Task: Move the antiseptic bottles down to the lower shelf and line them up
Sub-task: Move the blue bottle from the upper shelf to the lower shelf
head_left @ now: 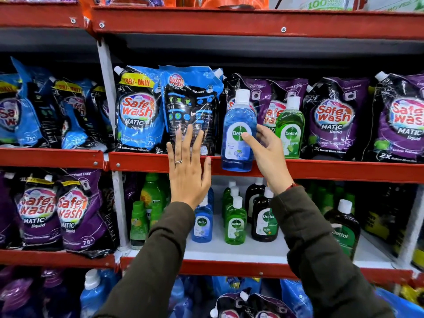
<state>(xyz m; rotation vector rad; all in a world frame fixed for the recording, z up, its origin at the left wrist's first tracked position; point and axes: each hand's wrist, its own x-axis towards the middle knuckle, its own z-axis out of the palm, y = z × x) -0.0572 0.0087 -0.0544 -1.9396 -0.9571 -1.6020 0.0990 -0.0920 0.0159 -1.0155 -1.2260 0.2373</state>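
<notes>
Glossy clear plastic blue bottle (pixel 238 131); red painted metal shelf edge (pixel 321 169).

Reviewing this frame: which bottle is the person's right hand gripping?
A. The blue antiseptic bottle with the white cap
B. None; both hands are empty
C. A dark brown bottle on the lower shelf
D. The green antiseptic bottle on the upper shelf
A: the right hand wraps the blue white-capped plastic antiseptic bottle, whose base hangs in front of the red shelf edge, while the left hand is open and empty.
</notes>
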